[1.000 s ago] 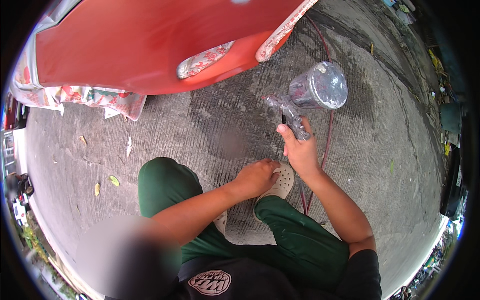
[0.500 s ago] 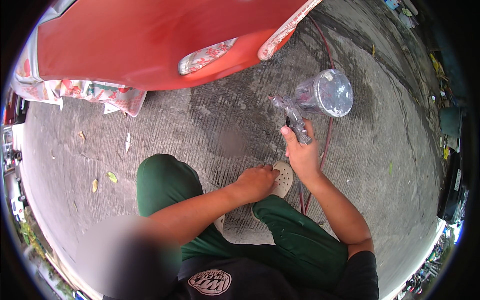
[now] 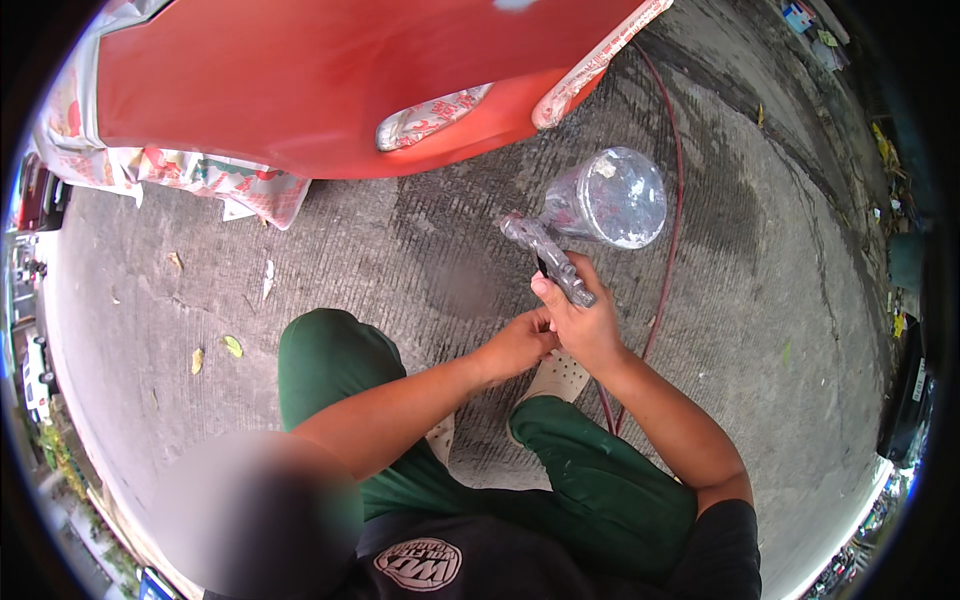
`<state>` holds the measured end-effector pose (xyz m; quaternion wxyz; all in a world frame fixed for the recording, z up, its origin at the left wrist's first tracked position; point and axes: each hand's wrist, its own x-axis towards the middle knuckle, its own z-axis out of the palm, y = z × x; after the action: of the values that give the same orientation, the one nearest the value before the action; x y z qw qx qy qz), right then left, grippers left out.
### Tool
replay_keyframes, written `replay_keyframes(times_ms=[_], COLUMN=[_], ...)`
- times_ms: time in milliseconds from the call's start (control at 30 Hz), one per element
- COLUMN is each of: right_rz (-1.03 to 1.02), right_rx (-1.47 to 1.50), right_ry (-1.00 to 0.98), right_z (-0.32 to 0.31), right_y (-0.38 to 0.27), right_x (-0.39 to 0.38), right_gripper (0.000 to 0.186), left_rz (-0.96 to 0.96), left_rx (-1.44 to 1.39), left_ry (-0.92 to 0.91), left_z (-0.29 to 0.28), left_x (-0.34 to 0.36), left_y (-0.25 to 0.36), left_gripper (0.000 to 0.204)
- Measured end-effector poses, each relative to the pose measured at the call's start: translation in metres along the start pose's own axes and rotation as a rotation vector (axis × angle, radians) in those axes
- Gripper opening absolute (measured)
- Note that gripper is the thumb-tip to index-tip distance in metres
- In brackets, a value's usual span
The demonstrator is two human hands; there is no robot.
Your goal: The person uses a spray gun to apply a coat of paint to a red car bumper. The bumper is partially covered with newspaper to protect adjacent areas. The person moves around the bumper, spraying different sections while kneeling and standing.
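Observation:
My right hand (image 3: 590,325) grips the handle of a grey paint spray gun (image 3: 548,255) with a clear plastic cup (image 3: 612,197) on top, its nozzle pointing toward the red car panel (image 3: 330,70). My left hand (image 3: 517,345) is closed and rests against the base of my right hand, just below the gun's handle. Whether it holds anything there is hidden. I am crouched, green trousers (image 3: 340,370) and pale perforated shoes (image 3: 557,377) below the hands.
The red panel's edges are masked with printed paper (image 3: 225,180) and taped strips (image 3: 595,65). A red air hose (image 3: 676,180) runs across the concrete ground (image 3: 180,290) on the right. Leaves lie at left, litter and dark objects at the right rim.
The spray gun has tipped slightly and lowered a little. My left hand has moved up from near my shoe to touch the right hand under the gun.

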<state>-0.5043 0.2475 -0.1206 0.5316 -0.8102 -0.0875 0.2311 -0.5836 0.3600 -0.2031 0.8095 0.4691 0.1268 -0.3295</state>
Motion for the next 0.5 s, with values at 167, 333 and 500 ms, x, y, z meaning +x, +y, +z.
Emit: replay_keyframes(times_ms=[167,333,500], right_rz=[-0.076,-0.115,-0.102], right_rx=[-0.044,0.05,0.063], right_ry=[-0.012,0.056,0.036], right_z=[0.007,0.013,0.009], right_y=[0.003,0.021,0.02], right_x=[0.0,-0.002,-0.014], right_gripper=[0.045,0.043,0.042], left_rz=[-0.052,-0.031,-0.065], left_rx=[-0.045,-0.1,-0.09], left_ry=[0.003,-0.016,-0.004], left_z=[-0.005,-0.004,0.001], left_x=[-0.001,0.003,-0.004], left_y=[0.001,-0.006,-0.007], left_gripper=[0.022,0.02,0.02])
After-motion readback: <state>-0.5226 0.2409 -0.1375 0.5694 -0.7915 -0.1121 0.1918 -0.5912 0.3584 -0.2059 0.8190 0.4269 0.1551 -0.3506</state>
